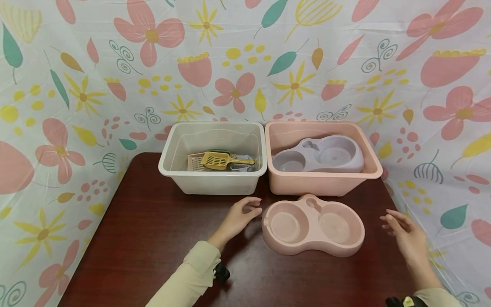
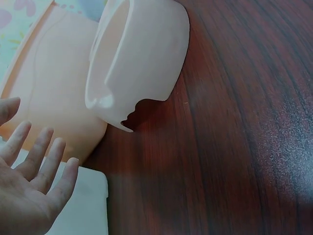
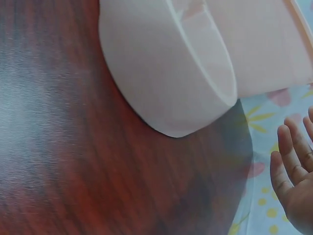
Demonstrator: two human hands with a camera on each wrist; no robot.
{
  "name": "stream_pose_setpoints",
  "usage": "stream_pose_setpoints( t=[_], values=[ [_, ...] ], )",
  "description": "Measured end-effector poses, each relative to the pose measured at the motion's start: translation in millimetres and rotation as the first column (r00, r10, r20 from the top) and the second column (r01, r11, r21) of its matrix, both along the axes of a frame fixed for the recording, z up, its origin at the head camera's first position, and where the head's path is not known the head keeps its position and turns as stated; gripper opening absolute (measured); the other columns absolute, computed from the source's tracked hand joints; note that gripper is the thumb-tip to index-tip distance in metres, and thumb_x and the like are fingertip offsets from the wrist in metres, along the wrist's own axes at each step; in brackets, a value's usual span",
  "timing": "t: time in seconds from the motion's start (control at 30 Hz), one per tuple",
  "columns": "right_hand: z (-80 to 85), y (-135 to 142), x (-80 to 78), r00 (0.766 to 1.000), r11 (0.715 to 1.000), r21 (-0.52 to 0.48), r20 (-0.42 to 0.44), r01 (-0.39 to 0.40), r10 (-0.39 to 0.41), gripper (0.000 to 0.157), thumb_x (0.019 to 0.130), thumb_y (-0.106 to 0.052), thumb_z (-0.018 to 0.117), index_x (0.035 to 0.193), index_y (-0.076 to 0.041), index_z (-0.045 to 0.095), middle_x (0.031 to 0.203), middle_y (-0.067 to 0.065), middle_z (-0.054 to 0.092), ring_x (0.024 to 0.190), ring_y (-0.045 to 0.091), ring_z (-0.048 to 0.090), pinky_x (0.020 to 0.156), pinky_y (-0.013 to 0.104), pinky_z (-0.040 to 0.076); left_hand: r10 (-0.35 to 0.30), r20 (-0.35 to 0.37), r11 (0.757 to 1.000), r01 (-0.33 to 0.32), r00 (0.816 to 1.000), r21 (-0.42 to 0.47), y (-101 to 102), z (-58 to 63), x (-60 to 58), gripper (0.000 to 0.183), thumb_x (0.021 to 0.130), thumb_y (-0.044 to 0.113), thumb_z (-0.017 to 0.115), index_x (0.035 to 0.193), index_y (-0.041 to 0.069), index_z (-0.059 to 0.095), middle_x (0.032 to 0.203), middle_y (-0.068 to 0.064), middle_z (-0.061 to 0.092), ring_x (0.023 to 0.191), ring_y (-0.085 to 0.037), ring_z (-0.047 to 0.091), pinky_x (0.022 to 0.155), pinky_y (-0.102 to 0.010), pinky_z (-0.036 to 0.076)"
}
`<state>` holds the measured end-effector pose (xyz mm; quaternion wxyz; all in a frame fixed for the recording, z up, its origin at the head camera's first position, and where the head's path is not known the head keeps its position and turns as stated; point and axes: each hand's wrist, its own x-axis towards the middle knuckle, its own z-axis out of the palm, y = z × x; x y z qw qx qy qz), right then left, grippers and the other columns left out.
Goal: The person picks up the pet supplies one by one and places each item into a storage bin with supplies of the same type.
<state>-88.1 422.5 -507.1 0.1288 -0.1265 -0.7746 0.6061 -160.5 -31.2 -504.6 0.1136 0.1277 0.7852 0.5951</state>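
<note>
A pink double pet bowl (image 1: 315, 230) lies on the table in front of the pink bin, its two round hollows facing up. My left hand (image 1: 238, 217) hovers just off the bowl's left end, fingers loosely bent and holding nothing. Out past the bowl's right end is my right hand (image 1: 408, 238), also empty, with a wider gap to the bowl. The left wrist view shows the bowl's side wall (image 2: 151, 49) with a notch in its lower edge, and the left fingers (image 2: 46, 164) spread apart. In the right wrist view the bowl's rounded end (image 3: 161, 88) stands apart from the right hand (image 3: 298, 181).
A pink bin (image 1: 322, 183) at the back holds a grey-lilac double bowl (image 1: 333, 155). Beside it on the left, a pale grey bin (image 1: 215, 185) contains a yellow slotted litter scoop (image 1: 216, 160) and several other scoops. A flowered cloth (image 1: 238, 51) hangs behind the dark wooden table (image 1: 153, 238).
</note>
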Motion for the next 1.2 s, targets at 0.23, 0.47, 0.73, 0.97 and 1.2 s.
stream_pose_setpoints(
  t=[0.23, 0.47, 0.73, 0.97, 1.2],
  values=[
    [11.2, 6, -15.1, 0.998, 0.998, 0.049, -0.053, -0.028, 0.031, 0.022, 0.1, -0.014, 0.061, 0.119, -0.023, 0.068, 0.094, -0.018, 0.073, 0.077, -0.002, 0.068, 0.065, 0.012, 0.05, 0.001, 0.01, 1.0, -0.002, 1.0, 0.011, -3, -2.1, 0.6, 0.035, 0.097, 0.022, 0.066, 0.13, 0.009, 0.063, 0.124, -0.015, 0.064, 0.108, -0.03, 0.062, 0.088, -0.043, 0.051],
    [23.4, 10, -39.6, 0.994, 0.984, 0.161, -0.07, -0.07, 0.082, 0.026, 0.102, -0.017, 0.057, 0.127, -0.018, 0.065, 0.1, -0.018, 0.072, 0.084, -0.003, 0.067, 0.07, 0.011, 0.049, -0.001, 0.012, 1.0, 0.001, 1.0, -0.006, -4, -2.1, 1.8, 0.035, 0.098, 0.023, 0.066, 0.13, 0.01, 0.063, 0.124, -0.014, 0.064, 0.108, -0.029, 0.062, 0.086, -0.04, 0.051],
    [39.3, 10, -61.5, 0.989, 0.994, 0.079, -0.12, -0.082, 0.091, 0.024, 0.101, -0.015, 0.058, 0.124, -0.02, 0.064, 0.101, -0.019, 0.07, 0.086, -0.004, 0.067, 0.07, 0.01, 0.049, -0.007, 0.014, 1.0, 0.008, 1.0, -0.004, -6, -4.0, 3.0, 0.037, 0.098, 0.02, 0.065, 0.131, 0.004, 0.061, 0.126, -0.017, 0.063, 0.109, -0.029, 0.062, 0.086, -0.039, 0.052],
    [49.2, 8, -76.6, 0.977, 0.984, -0.084, -0.156, -0.158, 0.144, 0.042, 0.101, -0.013, 0.058, 0.141, -0.002, 0.052, 0.109, -0.014, 0.068, 0.093, -0.001, 0.066, 0.074, 0.012, 0.05, -0.006, 0.018, 1.0, 0.006, 1.0, -0.001, -6, -4.2, 3.9, 0.035, 0.098, 0.021, 0.065, 0.13, 0.007, 0.062, 0.126, -0.015, 0.063, 0.11, -0.029, 0.062, 0.088, -0.04, 0.051],
    [51.1, 3, -93.8, 0.96, 0.94, -0.242, -0.203, -0.241, 0.194, 0.046, 0.099, -0.003, 0.059, 0.143, 0.0, 0.049, 0.118, -0.006, 0.064, 0.099, 0.001, 0.064, 0.078, 0.015, 0.051, 0.0, -0.004, 1.0, 0.0, 1.0, 0.01, -6, -5.9, 4.0, 0.03, 0.098, 0.019, 0.065, 0.126, 0.009, 0.066, 0.123, -0.017, 0.064, 0.11, -0.031, 0.061, 0.089, -0.041, 0.05]
  ],
)
